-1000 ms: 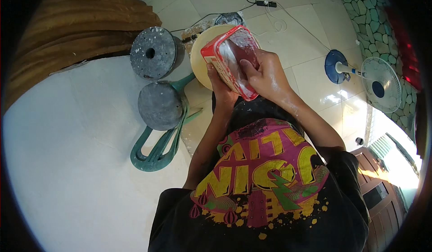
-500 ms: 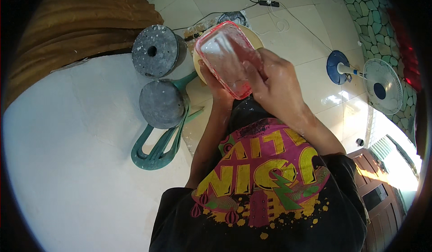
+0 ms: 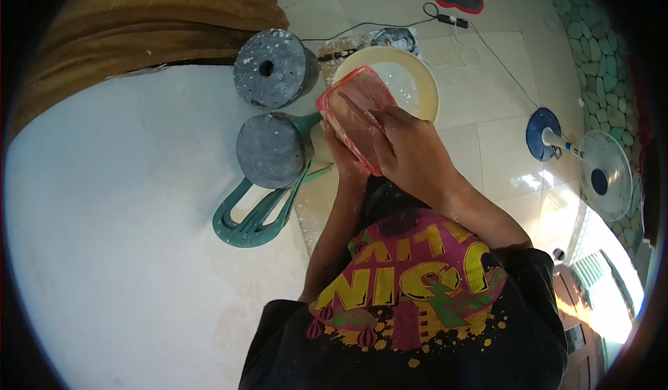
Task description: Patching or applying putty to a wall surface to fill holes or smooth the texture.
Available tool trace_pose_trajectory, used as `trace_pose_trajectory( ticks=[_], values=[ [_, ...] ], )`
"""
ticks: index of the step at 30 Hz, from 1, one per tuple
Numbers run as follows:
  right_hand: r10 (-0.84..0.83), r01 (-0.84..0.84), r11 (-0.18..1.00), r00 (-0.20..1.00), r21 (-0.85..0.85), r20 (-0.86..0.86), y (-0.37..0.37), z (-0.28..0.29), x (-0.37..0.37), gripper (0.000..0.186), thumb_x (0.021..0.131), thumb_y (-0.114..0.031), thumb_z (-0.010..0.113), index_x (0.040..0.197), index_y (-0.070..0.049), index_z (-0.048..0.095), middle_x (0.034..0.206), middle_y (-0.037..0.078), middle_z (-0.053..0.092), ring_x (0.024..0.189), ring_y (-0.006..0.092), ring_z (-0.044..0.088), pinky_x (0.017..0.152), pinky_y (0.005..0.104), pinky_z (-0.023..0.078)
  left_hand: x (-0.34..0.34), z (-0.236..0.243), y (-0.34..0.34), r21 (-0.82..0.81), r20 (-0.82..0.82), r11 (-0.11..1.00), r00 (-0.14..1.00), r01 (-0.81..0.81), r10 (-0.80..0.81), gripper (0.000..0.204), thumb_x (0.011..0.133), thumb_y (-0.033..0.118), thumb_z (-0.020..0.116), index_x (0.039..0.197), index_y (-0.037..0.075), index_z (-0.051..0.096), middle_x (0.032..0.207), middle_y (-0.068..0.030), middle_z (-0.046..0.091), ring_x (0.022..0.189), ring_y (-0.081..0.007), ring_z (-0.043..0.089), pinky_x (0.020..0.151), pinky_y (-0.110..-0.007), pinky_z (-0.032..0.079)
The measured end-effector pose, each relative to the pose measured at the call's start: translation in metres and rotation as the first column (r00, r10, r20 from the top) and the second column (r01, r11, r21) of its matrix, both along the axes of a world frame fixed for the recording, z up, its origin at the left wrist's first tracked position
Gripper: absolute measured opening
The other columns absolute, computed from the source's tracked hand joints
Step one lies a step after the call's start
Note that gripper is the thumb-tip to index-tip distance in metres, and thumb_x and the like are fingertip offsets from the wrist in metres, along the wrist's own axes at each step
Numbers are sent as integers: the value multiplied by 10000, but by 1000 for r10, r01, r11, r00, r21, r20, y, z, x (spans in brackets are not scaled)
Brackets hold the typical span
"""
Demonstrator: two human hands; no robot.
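A red rectangular plastic tub [image 3: 330,105] with rounded corners is tilted up before me, its inside smeared with a whitish film. My left hand [image 3: 344,155] grips it from beneath at its left side, the fingers partly hidden behind the wall. Reaching over the near right rim, my right hand [image 3: 410,143] lays its stretched fingers against the tub's inside. Just beyond the tub stands a pale yellow round basin [image 3: 432,84] containing milky white liquid, its near left part covered by the tub.
Left of my hands are a speckled grey cylinder with a hole [image 3: 254,80], a grey round block [image 3: 271,152] and a green plastic chair [image 3: 240,231]. A black-handled tool [image 3: 337,54] and a clear bag [image 3: 394,38] lie near the basin. A fan [image 3: 602,174] stands right.
The tub has come lower and nearer to me, uncovering more of the basin. My right hand's fingers have shifted inside it. The whole view has turned slightly.
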State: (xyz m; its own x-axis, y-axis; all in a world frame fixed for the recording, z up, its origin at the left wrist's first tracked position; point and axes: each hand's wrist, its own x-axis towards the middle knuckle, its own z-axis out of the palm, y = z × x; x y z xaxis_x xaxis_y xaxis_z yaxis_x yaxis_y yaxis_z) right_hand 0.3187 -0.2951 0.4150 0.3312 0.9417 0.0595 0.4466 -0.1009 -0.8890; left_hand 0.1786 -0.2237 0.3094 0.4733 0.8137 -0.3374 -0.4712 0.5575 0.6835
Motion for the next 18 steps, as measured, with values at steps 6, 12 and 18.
trace_pose_trajectory(
  ticks=[6,12,18],
  values=[
    [265,-262,963,964,-67,28,19,0,-13,232,889,-57,591,1086,52,649,975,252,686,841,435,689,760,507,575,-35,-1,-15,-93,39,970,973,-223,227,664,1075,579,368,1542,110,404,1493,-94,516,1353,-270,516,1162,-419,411],
    [466,-453,879,883,-151,64,21,14,-52,325,951,-156,575,1222,17,618,1002,270,698,880,454,690,767,540,565,-75,-8,-40,-96,207,947,924,-307,321,688,1063,617,355,1520,111,446,1482,-132,532,1356,-311,510,1190,-455,367],
    [616,-609,787,772,-100,157,14,47,-97,310,965,-132,582,1237,12,625,947,293,699,853,490,680,762,551,538,-117,-12,-74,-279,191,851,843,-445,503,759,1046,664,336,1464,58,520,1395,-181,607,1261,-347,601,1144,-489,431]
  ],
)
